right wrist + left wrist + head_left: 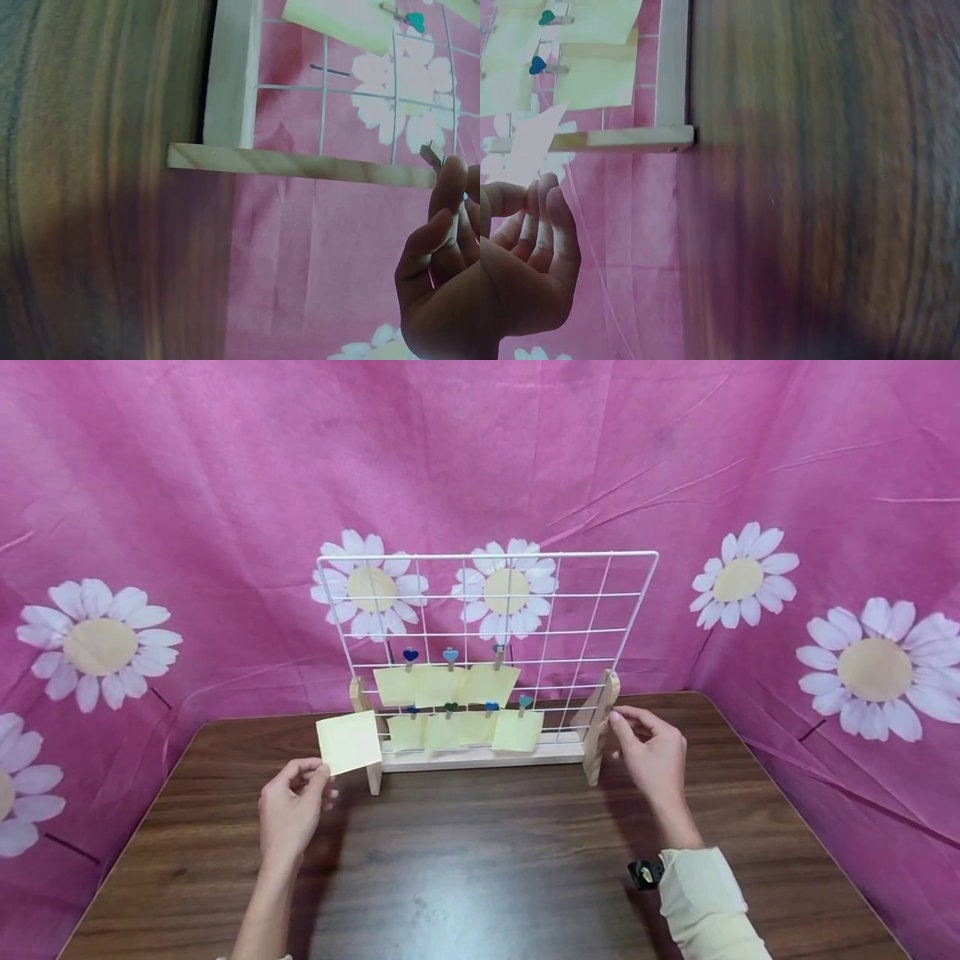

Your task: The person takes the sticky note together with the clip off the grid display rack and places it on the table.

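Note:
My left hand (291, 806) pinches a pale yellow sticky note (349, 743) by its lower corner, left of the rack and in front of its left wooden side. In the right wrist view, my right hand (442, 277) pinches a small wooden clothespin (431, 155), its far part hidden by fingers. In the head view that hand is beside the right wooden upright (600, 727). Between the hands stands a white wire grid (487, 556). Two rows of yellow notes (439, 687) hang on it from little pegs with blue and green hearts (410, 655).
The rack's wooden base bar (480, 760) rests on a brown wood-grain table (465, 860). A pink cloth (480, 452) with white daisies surrounds the back and sides. A dark strapped device (643, 874) sits at the right cuff.

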### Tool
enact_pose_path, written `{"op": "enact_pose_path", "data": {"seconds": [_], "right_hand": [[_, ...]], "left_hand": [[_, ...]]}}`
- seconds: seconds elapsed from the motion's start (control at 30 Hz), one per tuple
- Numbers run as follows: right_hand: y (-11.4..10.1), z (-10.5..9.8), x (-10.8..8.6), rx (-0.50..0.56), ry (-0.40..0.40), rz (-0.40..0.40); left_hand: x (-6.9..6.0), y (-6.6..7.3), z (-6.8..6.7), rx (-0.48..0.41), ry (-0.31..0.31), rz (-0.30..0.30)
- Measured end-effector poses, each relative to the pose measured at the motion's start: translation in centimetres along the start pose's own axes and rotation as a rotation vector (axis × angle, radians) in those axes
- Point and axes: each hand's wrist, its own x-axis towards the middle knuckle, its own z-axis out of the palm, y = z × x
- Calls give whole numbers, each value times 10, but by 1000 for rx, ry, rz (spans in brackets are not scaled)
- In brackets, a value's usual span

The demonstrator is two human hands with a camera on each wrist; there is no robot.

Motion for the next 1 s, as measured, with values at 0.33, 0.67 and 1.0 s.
{"op": "enact_pose_path", "data": {"seconds": [0.33, 0.67, 1.0], "right_hand": [[13, -4, -5, -28, -17, 107], [23, -6, -7, -54, -3, 160], [32, -8, -7, -80, -29, 215]], "left_hand": [[4, -13, -8, 34, 18, -18], [6, -24, -16, 69, 20, -57], [9, -34, -21, 66, -19, -96]]}}
